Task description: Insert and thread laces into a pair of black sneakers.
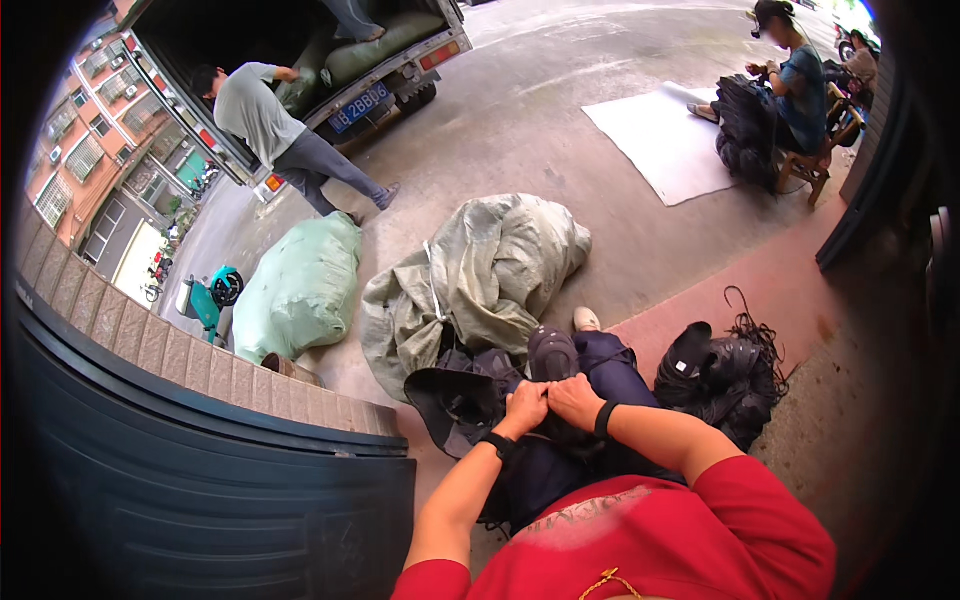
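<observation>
My left hand (524, 408) and my right hand (577, 402) meet over my lap, fingers curled and thumbs close together. Both are closed in a pinch; whatever small part they hold is hidden between the fingers. Beneath and around them lie black fabric pieces that look like caps. One black piece with a wide brim-like edge (440, 405) lies beside my left hand. Another dark rounded piece (553, 355) sits just beyond the hands. To the right of my lap is a heap of black cap-like pieces (725, 385) with dangling cords and a pale label.
A grey-green woven sack (500, 260) slumps ahead of my knees, with a pale green full sack (305, 285) to its left. Behind stands an open truck (400, 65), a person (258, 115) reaching into it. At right, a seated person (800, 90) handles a black bundle beside a white sheet (650, 140). A dark metal door (220, 480) stands left.
</observation>
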A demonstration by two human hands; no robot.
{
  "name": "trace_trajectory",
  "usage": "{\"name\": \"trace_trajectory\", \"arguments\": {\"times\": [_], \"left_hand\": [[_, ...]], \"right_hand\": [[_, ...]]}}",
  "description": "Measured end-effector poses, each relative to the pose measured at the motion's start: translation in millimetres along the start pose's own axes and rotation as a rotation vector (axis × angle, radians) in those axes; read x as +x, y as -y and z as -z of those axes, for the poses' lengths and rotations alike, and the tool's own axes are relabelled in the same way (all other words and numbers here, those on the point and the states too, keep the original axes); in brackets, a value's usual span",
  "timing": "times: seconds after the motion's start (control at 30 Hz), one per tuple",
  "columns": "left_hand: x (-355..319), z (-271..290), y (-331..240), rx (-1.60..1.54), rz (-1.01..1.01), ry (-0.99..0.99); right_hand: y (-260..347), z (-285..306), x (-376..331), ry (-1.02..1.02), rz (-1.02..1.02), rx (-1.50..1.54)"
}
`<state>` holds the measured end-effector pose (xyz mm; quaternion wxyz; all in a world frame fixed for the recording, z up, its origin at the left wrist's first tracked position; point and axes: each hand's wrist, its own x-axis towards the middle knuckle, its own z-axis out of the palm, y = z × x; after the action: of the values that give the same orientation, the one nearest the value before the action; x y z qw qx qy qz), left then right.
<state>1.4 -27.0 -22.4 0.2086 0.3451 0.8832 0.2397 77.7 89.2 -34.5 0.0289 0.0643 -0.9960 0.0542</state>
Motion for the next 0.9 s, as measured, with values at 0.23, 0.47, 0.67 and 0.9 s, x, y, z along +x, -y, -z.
{"name": "trace_trajectory", "arguments": {"times": [0.23,0.47,0.67,0.9], "left_hand": [[-8,-20,5,-0.034,-0.055,-0.242],[-40,-19,-41,0.282,-0.342,-0.386],[9,-11,-53,-0.058,-0.219,-0.425],[-3,23,-129,-0.961,-0.06,-0.204]], "right_hand": [[-29,-12,5,-0.129,0.196,0.184],[-48,33,-48,-0.018,0.055,0.604],[-59,21,-36,-0.149,-0.546,1.457],[-70,41,-37,-0.275,-0.592,2.135]]}}
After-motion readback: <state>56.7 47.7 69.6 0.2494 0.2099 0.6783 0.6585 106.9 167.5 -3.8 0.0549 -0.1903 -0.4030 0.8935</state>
